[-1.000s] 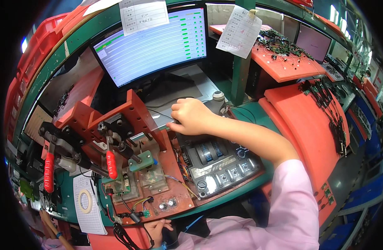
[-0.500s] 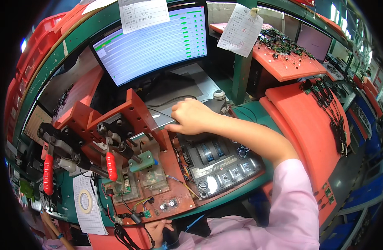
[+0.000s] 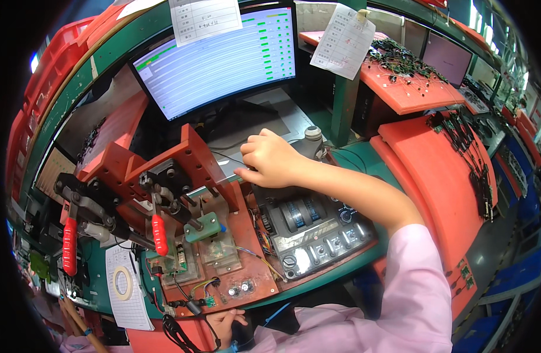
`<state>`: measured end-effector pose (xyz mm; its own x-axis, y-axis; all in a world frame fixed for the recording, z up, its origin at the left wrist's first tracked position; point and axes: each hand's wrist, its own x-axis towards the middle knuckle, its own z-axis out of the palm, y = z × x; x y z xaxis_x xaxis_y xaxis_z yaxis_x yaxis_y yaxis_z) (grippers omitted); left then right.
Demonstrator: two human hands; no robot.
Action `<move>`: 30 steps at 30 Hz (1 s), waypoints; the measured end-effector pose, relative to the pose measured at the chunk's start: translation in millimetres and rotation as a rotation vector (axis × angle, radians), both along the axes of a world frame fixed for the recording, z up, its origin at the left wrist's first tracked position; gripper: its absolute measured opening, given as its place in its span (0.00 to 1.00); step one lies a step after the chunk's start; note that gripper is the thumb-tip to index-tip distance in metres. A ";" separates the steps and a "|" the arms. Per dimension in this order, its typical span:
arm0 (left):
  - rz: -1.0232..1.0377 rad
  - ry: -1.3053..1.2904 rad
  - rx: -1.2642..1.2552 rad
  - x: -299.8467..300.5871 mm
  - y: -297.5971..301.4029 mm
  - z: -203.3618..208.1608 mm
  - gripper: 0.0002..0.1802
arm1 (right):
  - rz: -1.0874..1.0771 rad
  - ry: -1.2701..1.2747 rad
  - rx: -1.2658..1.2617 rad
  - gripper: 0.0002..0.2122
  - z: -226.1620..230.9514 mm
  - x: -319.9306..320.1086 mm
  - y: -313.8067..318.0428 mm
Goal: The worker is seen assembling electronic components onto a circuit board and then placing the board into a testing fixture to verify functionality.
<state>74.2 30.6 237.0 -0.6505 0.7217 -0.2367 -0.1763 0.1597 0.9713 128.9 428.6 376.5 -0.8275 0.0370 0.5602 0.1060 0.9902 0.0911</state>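
My right hand [image 3: 271,160] reaches across the bench, palm down, with its fingertips resting on a flat grey panel [image 3: 226,172] behind the red test fixture [image 3: 182,176]. It holds nothing. My left hand [image 3: 225,322] is low at the front edge, fingers curled by black cables [image 3: 188,307]; whether it grips one is unclear. On the fixture's base sits a small green circuit board [image 3: 214,250] under a green press block [image 3: 203,226], next to red-handled toggle clamps [image 3: 159,234].
A monitor [image 3: 217,62] with rows of lines stands at the back. A grey control box [image 3: 314,229] with knobs and buttons is right of the fixture. Orange trays [image 3: 441,170] hold small wired parts at right. A tape roll [image 3: 122,281] lies on a paper at left.
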 end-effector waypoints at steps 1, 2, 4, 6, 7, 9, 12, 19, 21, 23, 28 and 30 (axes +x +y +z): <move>0.004 0.002 -0.001 -0.1 -0.6 -1.6 0.12 | 0.008 0.013 -0.004 0.16 0.4 -0.1 -0.1; 0.008 0.004 -0.002 -0.2 -1.1 -3.3 0.12 | 0.016 0.026 -0.009 0.16 0.9 0.0 -0.2; 0.011 0.006 -0.003 -0.6 -1.3 -5.5 0.12 | 0.023 0.040 -0.013 0.16 1.7 0.6 0.3; 0.000 0.021 0.012 -1.1 -1.1 -7.3 0.12 | 0.079 0.090 -0.008 0.16 2.9 1.2 1.1; -0.006 0.028 0.020 -1.3 -1.0 -7.9 0.12 | 0.108 0.116 -0.005 0.16 3.3 1.4 1.4; -0.012 0.038 0.027 -1.1 -0.7 -7.3 0.12 | 0.136 0.143 -0.002 0.15 3.7 1.2 1.4; -0.007 0.022 0.046 1.3 0.7 -3.6 0.12 | 0.181 0.163 -0.001 0.14 4.3 0.6 1.8; 0.007 0.015 -0.001 -2.1 -3.2 -4.3 0.12 | 0.159 0.147 0.070 0.12 3.1 -0.9 -2.3; -0.010 0.047 -0.008 -2.6 0.1 -2.8 0.13 | 0.228 0.195 -0.008 0.11 0.4 4.9 -3.5; -0.029 0.078 -0.014 0.0 1.7 -1.4 0.13 | 0.295 0.240 -0.086 0.10 -3.2 17.5 -3.3; -0.027 0.009 0.036 0.0 -0.1 -1.1 0.12 | 0.350 0.302 -0.546 0.08 -19.6 77.8 -20.7; -0.028 0.012 0.034 -0.6 1.2 -3.0 0.12 | 0.234 0.328 -0.687 0.05 -25.5 110.6 -22.6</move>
<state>73.6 31.8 234.0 -0.6327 0.7470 -0.2041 -0.1607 0.1312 0.9782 239.5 406.0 351.0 -0.6533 0.3079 0.6917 -0.1963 0.8135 -0.5475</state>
